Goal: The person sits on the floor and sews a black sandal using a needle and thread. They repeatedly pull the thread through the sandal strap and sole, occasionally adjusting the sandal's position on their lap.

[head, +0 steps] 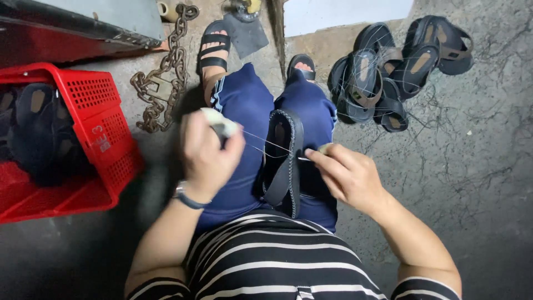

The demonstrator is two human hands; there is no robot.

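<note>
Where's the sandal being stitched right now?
In the head view, the black sandal stands on edge between the person's knees at frame centre, with the right hand touching its right side and the left hand pulling thread to its left.

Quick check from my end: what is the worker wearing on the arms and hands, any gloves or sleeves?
No gloves: both hands are bare. The left hand has a dark band with a silvery piece at the wrist. The right hand wears nothing. Short sleeves, striped black and white, end at the upper arms, leaving the forearms uncovered.
</note>
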